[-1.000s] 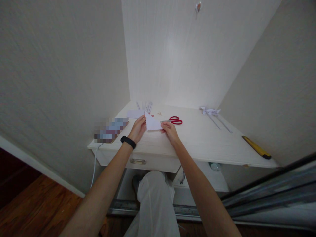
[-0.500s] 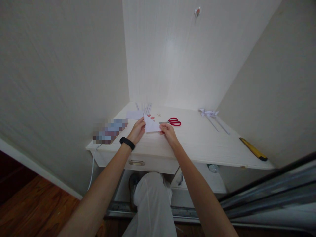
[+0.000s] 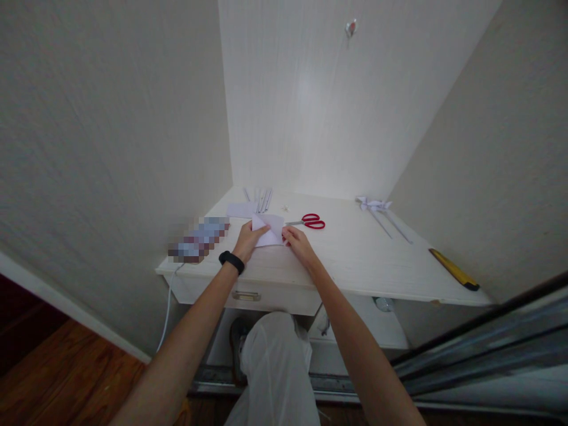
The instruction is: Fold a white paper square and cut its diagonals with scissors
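A small sheet of white paper (image 3: 271, 232) is held between my two hands just over the front part of the desk. My left hand (image 3: 249, 238) grips its left side, thumb laid across the front. At the opposite edge, my right hand (image 3: 296, 241) pinches the paper with thumb and forefinger. Creases run across the sheet, though their exact layout is too small to make out. Scissors with red handles (image 3: 313, 221) lie just beyond my right hand, blades pointing left. Another piece of white paper (image 3: 241, 209) rests behind my left hand.
Several thin paper strips or sticks (image 3: 264, 200) lie at the back left. Folded paper shapes on long stems (image 3: 374, 205) are at the back right. A yellow box cutter (image 3: 453, 269) sits near the right edge; a blurred-out device (image 3: 199, 239) with a white cable (image 3: 167, 310) is at left.
The paper showed a triangular folded outline before; now it looks squarer and opened out. My left thumb has come across its front, and both hands are slightly lower.
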Action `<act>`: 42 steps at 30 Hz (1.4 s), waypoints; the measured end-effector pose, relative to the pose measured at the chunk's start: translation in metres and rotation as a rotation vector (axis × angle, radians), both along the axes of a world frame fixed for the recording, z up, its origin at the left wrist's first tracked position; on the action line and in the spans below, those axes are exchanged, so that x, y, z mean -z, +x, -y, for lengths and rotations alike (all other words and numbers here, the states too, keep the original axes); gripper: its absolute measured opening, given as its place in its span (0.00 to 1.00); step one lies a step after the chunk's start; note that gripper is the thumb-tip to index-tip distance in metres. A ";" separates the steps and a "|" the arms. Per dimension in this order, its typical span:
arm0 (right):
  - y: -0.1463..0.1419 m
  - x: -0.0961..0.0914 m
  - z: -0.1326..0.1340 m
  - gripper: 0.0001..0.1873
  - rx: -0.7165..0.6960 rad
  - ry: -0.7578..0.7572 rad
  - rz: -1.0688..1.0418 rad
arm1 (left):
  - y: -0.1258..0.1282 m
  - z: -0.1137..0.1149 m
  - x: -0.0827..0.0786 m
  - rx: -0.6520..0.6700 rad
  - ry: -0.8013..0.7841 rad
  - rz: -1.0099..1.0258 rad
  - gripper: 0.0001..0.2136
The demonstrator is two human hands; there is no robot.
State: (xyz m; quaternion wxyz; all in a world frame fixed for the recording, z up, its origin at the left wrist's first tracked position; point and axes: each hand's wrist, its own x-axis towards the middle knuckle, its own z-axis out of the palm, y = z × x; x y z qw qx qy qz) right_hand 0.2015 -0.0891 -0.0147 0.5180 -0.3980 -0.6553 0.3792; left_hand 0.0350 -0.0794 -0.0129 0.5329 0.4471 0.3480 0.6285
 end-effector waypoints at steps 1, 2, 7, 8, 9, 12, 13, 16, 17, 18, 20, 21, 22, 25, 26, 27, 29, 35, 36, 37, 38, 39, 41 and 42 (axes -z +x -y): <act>0.000 -0.001 0.000 0.17 -0.010 0.001 0.006 | 0.000 -0.001 0.001 -0.011 0.004 -0.016 0.19; 0.000 0.000 0.000 0.18 -0.018 -0.003 0.003 | 0.000 -0.002 0.001 -0.019 0.008 -0.040 0.19; -0.002 0.007 -0.006 0.16 -0.056 -0.013 -0.069 | 0.001 0.000 0.001 0.009 0.000 -0.174 0.17; -0.002 0.009 -0.007 0.16 -0.049 -0.018 -0.082 | 0.001 0.001 0.000 0.047 -0.011 -0.180 0.18; -0.001 0.011 -0.009 0.15 -0.027 -0.024 -0.087 | 0.001 0.002 -0.001 0.091 -0.018 -0.176 0.18; 0.002 0.014 -0.013 0.12 0.081 -0.034 -0.070 | 0.001 0.006 -0.005 0.202 -0.008 -0.133 0.19; 0.003 0.015 -0.015 0.11 0.100 -0.035 -0.069 | 0.001 0.007 -0.006 0.226 0.000 -0.117 0.19; 0.006 0.016 -0.016 0.11 0.100 -0.042 -0.116 | 0.002 0.010 -0.009 0.280 0.023 -0.067 0.20; 0.006 0.016 -0.017 0.11 0.098 -0.046 -0.141 | 0.003 0.011 -0.010 0.292 0.029 -0.055 0.21; 0.006 0.016 -0.017 0.11 0.097 -0.053 -0.166 | 0.003 0.011 -0.010 0.297 0.034 -0.044 0.21; 0.006 0.016 -0.017 0.12 0.085 -0.067 -0.219 | 0.003 0.012 -0.011 0.289 0.041 -0.029 0.22; 0.006 0.016 -0.017 0.14 0.073 -0.071 -0.246 | 0.003 0.013 -0.011 0.283 0.041 -0.026 0.22; 0.005 0.016 -0.017 0.15 0.060 -0.073 -0.271 | 0.003 0.013 -0.011 0.278 0.041 -0.026 0.22; 0.005 0.016 -0.017 0.18 0.026 -0.080 -0.332 | 0.002 0.013 -0.011 0.287 0.041 -0.044 0.23; 0.005 0.016 -0.017 0.19 0.018 -0.089 -0.346 | 0.002 0.013 -0.011 0.293 0.040 -0.054 0.23; 0.005 0.016 -0.017 0.20 0.011 -0.101 -0.356 | 0.001 0.013 -0.011 0.300 0.039 -0.063 0.22; 0.006 0.016 -0.017 0.20 0.007 -0.122 -0.368 | 0.001 0.012 -0.011 0.318 0.040 -0.074 0.21; 0.007 0.016 -0.018 0.20 0.022 -0.126 -0.375 | 0.002 0.008 -0.008 0.386 0.057 -0.051 0.26; 0.007 0.016 -0.018 0.20 0.022 -0.122 -0.382 | 0.003 0.008 -0.008 0.391 0.059 -0.038 0.27; 0.007 0.016 -0.018 0.21 0.024 -0.119 -0.391 | 0.003 0.008 -0.008 0.398 0.060 -0.022 0.28; 0.006 0.016 -0.018 0.21 0.029 -0.118 -0.397 | 0.004 0.008 -0.008 0.407 0.060 -0.005 0.29; 0.006 0.015 -0.018 0.22 0.034 -0.119 -0.402 | 0.004 0.009 -0.009 0.415 0.056 0.007 0.29; 0.006 0.015 -0.017 0.22 0.040 -0.117 -0.404 | 0.005 0.011 -0.010 0.424 0.034 -0.002 0.26; 0.006 0.015 -0.017 0.22 0.038 -0.113 -0.401 | 0.005 0.011 -0.010 0.429 0.020 -0.022 0.24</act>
